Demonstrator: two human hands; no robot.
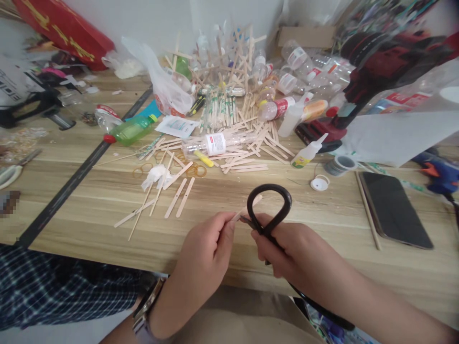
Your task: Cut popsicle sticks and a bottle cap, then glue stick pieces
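Note:
Near the table's front edge, my left hand (pixel 210 248) pinches one end of a light wooden stick (pixel 247 206) between thumb and fingers. My right hand (pixel 287 243) is closed around black-handled scissors (pixel 289 203), one large loop standing up above the fingers. The scissors' metal tip meets the stick close to my left fingertips. Whether the blades are parted is too small to tell. To the left lie two flat sticks (pixel 175 198) side by side, and beside them crossed thin sticks with a crumpled white tissue (pixel 157 176).
Behind lie piled sticks (pixel 247 155), plastic bottles (pixel 215 143), a green bottle (pixel 134 131) and a glue bottle (pixel 307 154). A phone (pixel 396 209) and a dowel (pixel 368 210) are at right, below a red-black power tool (pixel 373 76). Another person's checked clothing (pixel 64 286) shows at lower left.

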